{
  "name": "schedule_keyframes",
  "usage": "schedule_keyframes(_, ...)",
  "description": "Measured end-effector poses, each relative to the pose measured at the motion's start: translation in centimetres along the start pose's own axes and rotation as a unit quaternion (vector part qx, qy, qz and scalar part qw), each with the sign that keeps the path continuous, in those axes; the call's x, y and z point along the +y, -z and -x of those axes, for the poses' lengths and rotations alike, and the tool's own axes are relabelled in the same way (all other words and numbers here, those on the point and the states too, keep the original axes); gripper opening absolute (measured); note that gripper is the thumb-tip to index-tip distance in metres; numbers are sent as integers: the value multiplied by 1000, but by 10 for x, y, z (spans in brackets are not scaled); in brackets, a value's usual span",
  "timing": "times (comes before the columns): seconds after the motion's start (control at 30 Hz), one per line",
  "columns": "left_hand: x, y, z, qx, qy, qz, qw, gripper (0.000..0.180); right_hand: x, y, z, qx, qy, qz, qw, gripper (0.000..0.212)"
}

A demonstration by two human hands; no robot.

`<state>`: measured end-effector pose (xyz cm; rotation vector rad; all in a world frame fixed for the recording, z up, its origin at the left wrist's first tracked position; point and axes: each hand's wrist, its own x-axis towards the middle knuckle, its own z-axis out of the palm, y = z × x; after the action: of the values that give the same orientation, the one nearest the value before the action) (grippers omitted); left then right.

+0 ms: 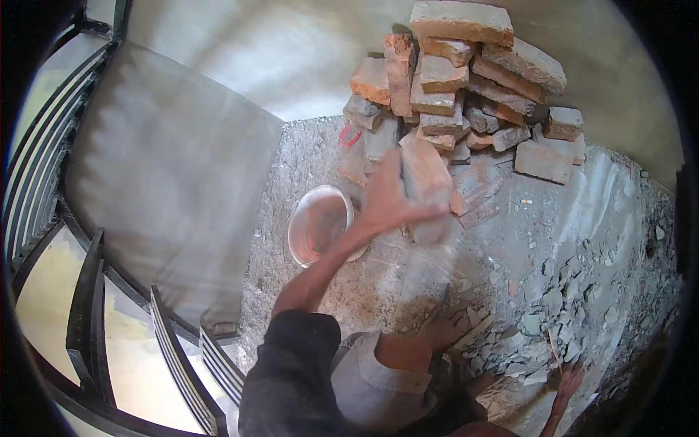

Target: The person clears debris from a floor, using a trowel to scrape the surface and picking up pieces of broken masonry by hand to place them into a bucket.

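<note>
My left hand (389,195), smeared by motion, is closed on a brick (425,175) in front of the brick stack. This brick is pale on its face and also blurred; its far end overlaps the lowest bricks of the pile. Just left of my left forearm stands a white bucket (293,231), its inside coated reddish. At the lower right, my right hand (570,379) is low over the broken rubble (571,306), fingers stretched out. A thin stick (555,346) lies beside those fingers.
A stack of old bricks (440,73) leans against the back wall, several tilted. Loose bricks (546,160) lie at its right. Black metal railings (91,313) run along the left. My bare foot (444,331) rests on the dusty floor beside a pale strip (473,331).
</note>
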<state>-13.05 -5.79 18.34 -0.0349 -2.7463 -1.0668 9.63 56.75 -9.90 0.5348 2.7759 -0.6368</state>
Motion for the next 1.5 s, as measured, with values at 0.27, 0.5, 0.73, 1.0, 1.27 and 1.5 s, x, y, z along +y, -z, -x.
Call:
schedule_keyframes(0.27,43,98,-165,188,36,-153,969,88,-5,5,-1,24,-17,-62,998,53)
schedule_keyframes(0.5,-55,86,-244,98,-30,-116,988,97,-6,-23,1,41,-24,-230,972,55)
schedule_keyframes(0.73,-46,58,-218,203,-39,-222,953,84,-72,15,12,21,-87,-253,963,58)
schedule_keyframes(1.0,-35,46,-227,218,-110,-376,894,78,-42,1,8,54,-68,-237,968,54)
schedule_keyframes(1.27,1,-112,-70,4,-237,-279,931,79,-83,13,13,25,-137,-372,918,44)
schedule_keyframes(1.5,-61,-206,-62,-111,-97,-329,933,105,-86,20,15,-20,-166,-408,897,50)
